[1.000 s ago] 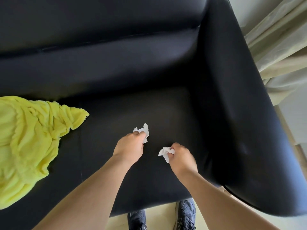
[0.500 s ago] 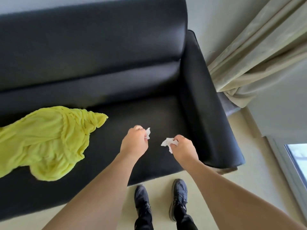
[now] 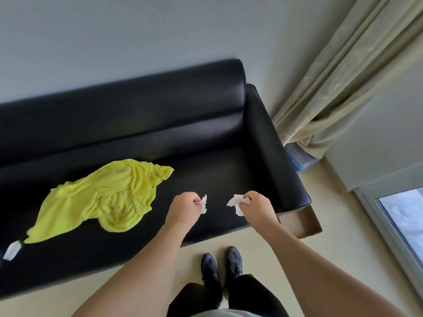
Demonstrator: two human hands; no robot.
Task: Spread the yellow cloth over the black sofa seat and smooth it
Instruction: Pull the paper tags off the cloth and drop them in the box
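Observation:
The yellow cloth lies crumpled on the left part of the black sofa seat. My left hand is held above the seat to the right of the cloth and pinches a small white paper scrap. My right hand hovers near the seat's right front corner, its fingers curled round another crumpled white paper scrap. Neither hand touches the cloth.
A white scrap lies on the seat at the far left, by the cloth's tip. The sofa's right armrest borders the seat. Beige curtains hang at the right, a window beyond. My shoes stand on the floor before the sofa.
The view has pulled back and up, so the whole sofa, wall and floor show. Both hands have lifted off the seat, still holding the paper scraps.

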